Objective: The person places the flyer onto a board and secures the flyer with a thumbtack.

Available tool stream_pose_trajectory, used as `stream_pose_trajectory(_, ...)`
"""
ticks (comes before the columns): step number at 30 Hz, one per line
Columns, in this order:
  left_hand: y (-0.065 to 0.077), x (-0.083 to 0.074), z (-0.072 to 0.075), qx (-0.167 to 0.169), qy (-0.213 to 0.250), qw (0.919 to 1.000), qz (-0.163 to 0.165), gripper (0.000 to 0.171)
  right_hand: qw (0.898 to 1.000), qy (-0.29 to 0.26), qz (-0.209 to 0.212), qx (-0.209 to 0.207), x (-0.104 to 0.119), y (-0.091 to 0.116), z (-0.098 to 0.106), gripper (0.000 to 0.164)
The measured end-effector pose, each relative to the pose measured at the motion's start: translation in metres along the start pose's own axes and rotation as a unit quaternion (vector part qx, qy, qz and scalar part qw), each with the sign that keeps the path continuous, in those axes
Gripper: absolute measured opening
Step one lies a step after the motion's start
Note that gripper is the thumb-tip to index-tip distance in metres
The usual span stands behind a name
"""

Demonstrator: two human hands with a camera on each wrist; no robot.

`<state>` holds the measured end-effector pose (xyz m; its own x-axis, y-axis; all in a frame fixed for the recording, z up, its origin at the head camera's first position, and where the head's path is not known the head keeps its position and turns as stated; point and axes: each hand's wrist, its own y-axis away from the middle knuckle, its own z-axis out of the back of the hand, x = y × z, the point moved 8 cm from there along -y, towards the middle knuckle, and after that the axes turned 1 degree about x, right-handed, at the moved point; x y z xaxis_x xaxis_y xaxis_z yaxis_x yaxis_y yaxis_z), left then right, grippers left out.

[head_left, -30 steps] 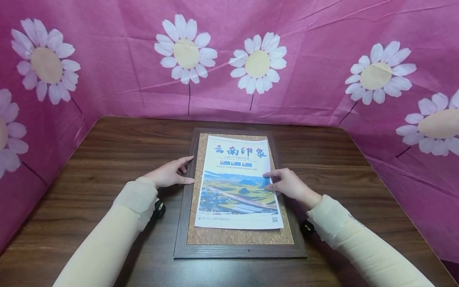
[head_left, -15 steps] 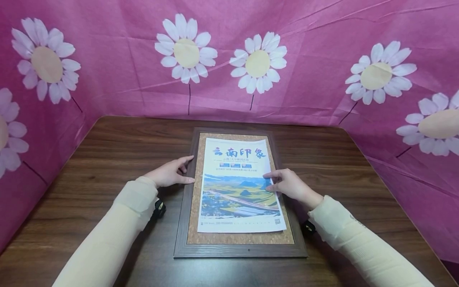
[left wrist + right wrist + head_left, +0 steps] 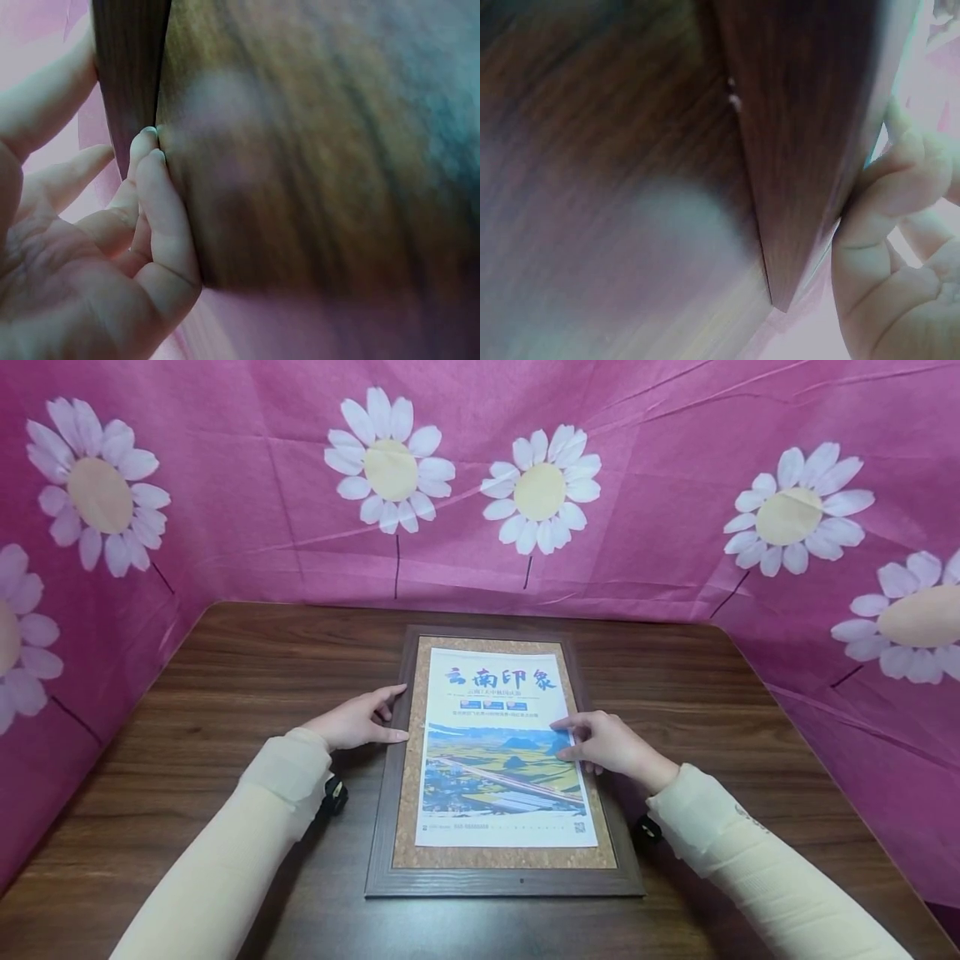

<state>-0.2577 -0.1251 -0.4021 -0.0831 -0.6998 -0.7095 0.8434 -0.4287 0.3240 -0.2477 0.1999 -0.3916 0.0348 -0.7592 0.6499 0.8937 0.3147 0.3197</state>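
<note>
A picture frame (image 3: pixel 504 883) with a dark wood border lies flat on the table, a cork board (image 3: pixel 517 857) inside it. On the cork rests a white poster (image 3: pixel 498 831) with blue lettering and a printed landscape of yellow fields. My left hand (image 3: pixel 354 720) has its thumb and index finger spread against the frame's left border. In the left wrist view, further fingers (image 3: pixel 161 202) bend in beside the border, close to the tabletop. My right hand (image 3: pixel 603 743) lays thumb and index finger apart on the poster's right edge. Its lower fingers (image 3: pixel 862 247) sit beside the frame's side.
The brown wood-grain table (image 3: pixel 225 710) spreads around the frame. A pink cloth (image 3: pixel 465 577) with white daisies hangs along the table's back and both sides. A small black device (image 3: pixel 335 795) shows under the left wrist, another dark device (image 3: pixel 648 828) under the right.
The poster has slid a little toward me and now lies straighter and flatter on the cork. Both hands stay almost where they were.
</note>
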Motion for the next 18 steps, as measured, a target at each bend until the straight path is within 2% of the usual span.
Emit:
stream_pose_trajectory(9,0.001,0.000,0.001,-0.003,-0.006,1.0000,0.003,0.083,1.000,0.015,0.024,-0.003,-0.001,-0.003,0.004,0.043)
stream_pose_trajectory(15,0.003,-0.001,0.001,-0.014,-0.008,0.9998,0.005,0.082,0.999,-0.005,0.029,-0.035,-0.008,-0.006,0.013,0.040)
stream_pose_trajectory(18,0.005,-0.003,0.005,-0.018,0.000,0.9998,-0.001,0.080,0.997,-0.021,0.027,-0.069,-0.013,-0.008,0.023,0.040)
